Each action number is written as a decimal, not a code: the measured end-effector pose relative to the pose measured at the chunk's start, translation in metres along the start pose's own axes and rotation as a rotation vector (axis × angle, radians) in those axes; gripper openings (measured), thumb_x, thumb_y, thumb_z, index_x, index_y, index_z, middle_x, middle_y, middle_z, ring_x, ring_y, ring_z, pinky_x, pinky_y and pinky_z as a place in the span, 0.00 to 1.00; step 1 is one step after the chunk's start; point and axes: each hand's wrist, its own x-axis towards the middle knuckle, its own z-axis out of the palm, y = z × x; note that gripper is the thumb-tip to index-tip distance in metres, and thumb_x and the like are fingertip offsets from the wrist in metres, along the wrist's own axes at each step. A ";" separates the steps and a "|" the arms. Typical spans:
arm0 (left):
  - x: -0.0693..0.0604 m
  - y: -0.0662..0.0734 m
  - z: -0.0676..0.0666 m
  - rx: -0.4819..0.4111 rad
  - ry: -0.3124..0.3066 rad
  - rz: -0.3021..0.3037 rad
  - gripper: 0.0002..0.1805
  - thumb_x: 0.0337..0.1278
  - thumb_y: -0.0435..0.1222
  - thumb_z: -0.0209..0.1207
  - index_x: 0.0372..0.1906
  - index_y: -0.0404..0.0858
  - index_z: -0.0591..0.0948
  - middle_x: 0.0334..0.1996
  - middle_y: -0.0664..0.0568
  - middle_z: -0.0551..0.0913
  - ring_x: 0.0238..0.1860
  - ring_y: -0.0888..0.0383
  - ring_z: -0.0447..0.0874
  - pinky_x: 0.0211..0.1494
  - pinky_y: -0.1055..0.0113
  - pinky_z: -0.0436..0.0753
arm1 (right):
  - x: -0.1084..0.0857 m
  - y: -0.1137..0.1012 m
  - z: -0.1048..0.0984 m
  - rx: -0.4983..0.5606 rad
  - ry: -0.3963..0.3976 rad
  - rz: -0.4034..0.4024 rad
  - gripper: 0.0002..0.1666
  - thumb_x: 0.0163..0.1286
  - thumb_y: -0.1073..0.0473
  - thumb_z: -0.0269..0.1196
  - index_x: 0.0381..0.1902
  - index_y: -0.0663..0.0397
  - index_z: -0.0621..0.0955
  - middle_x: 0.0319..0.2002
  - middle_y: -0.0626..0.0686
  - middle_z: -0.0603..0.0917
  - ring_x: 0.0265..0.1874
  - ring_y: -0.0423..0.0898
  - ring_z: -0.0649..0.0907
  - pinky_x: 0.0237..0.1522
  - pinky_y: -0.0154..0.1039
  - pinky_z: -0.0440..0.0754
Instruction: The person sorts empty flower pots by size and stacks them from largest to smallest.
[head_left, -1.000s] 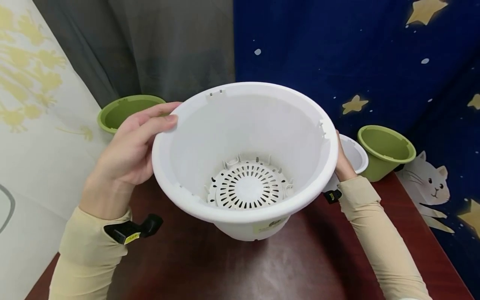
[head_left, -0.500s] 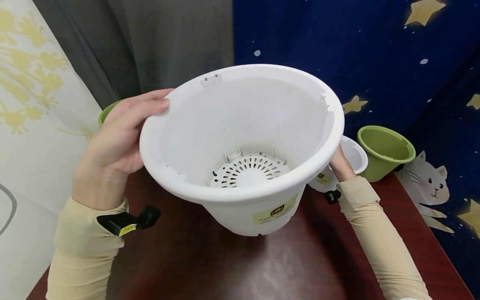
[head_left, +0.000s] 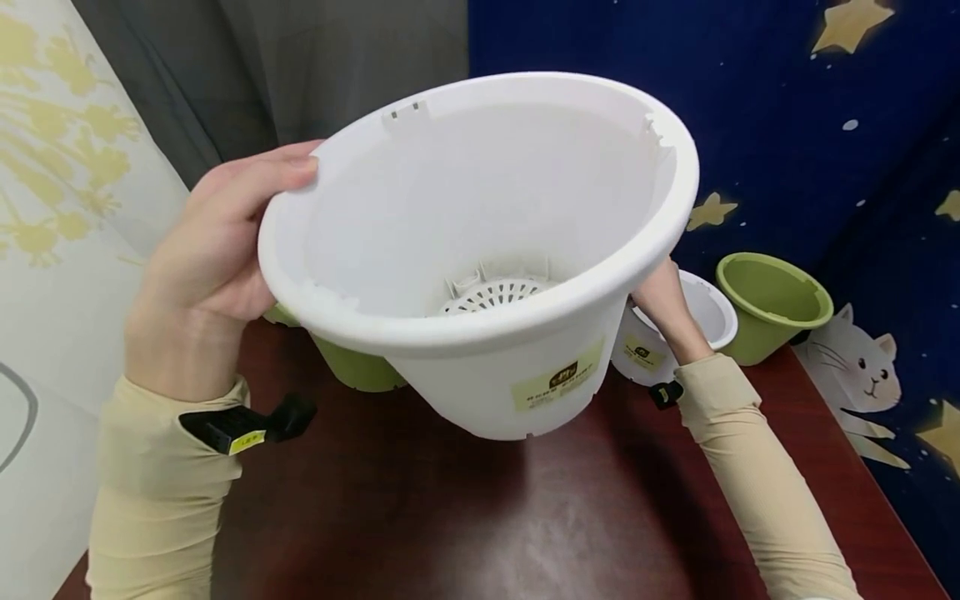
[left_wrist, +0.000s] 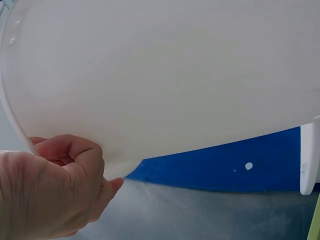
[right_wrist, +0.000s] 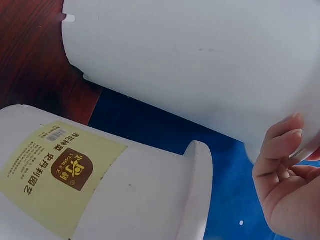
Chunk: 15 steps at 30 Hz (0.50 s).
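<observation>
A large white plastic flower pot (head_left: 480,192) is held up in the air in the head view, its mouth tilted toward me. Slots pierce its base, and a yellow-green label (head_left: 558,385) shows low on the near side. At the left edge my left hand (head_left: 213,233) grips the rim, thumb on top. On the other side my right hand (head_left: 663,296) grips under the rim, mostly hidden by the pot; the right wrist view shows those fingers (right_wrist: 277,150) curled at the edge. The left wrist view has the left thumb and fingers pinching the rim.
A smaller white pot (head_left: 708,308) with a label stands right of the held one, beside a green pot (head_left: 776,287). Another green pot (head_left: 363,372) is partly hidden behind the held pot at left. Below lies a dark red table (head_left: 450,517); curtains (head_left: 570,42) hang behind.
The white flower pot has risen and tilted further, so more of its outside and label shows. My left hand has moved up and left with the rim; the right forearm is almost still.
</observation>
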 end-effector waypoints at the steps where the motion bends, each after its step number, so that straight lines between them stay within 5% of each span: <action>1: 0.001 0.001 0.000 -0.005 0.004 0.009 0.18 0.79 0.25 0.33 0.55 0.18 0.71 0.39 0.32 0.83 0.34 0.43 0.90 0.38 0.55 0.88 | 0.001 -0.001 0.000 -0.027 -0.020 0.024 0.16 0.74 0.64 0.52 0.24 0.63 0.73 0.13 0.48 0.73 0.12 0.37 0.74 0.20 0.29 0.73; 5: 0.003 0.007 0.000 0.001 0.043 0.077 0.19 0.79 0.24 0.32 0.55 0.15 0.71 0.38 0.30 0.83 0.33 0.42 0.90 0.35 0.55 0.88 | 0.001 -0.005 0.001 0.023 -0.044 0.104 0.21 0.78 0.56 0.45 0.28 0.62 0.75 0.13 0.53 0.76 0.12 0.46 0.77 0.18 0.35 0.76; 11: 0.008 0.014 -0.001 -0.037 0.067 0.129 0.18 0.78 0.23 0.32 0.52 0.13 0.71 0.36 0.28 0.83 0.32 0.40 0.90 0.34 0.56 0.87 | 0.002 -0.005 0.003 0.026 -0.016 0.075 0.20 0.79 0.52 0.43 0.32 0.56 0.73 0.15 0.56 0.76 0.12 0.49 0.77 0.17 0.36 0.76; 15: 0.014 0.017 -0.002 -0.039 0.149 0.163 0.16 0.77 0.22 0.35 0.49 0.13 0.73 0.33 0.29 0.83 0.29 0.41 0.90 0.31 0.58 0.87 | 0.002 -0.004 0.004 0.033 -0.008 0.081 0.20 0.79 0.52 0.43 0.32 0.56 0.74 0.16 0.56 0.76 0.12 0.48 0.77 0.16 0.36 0.77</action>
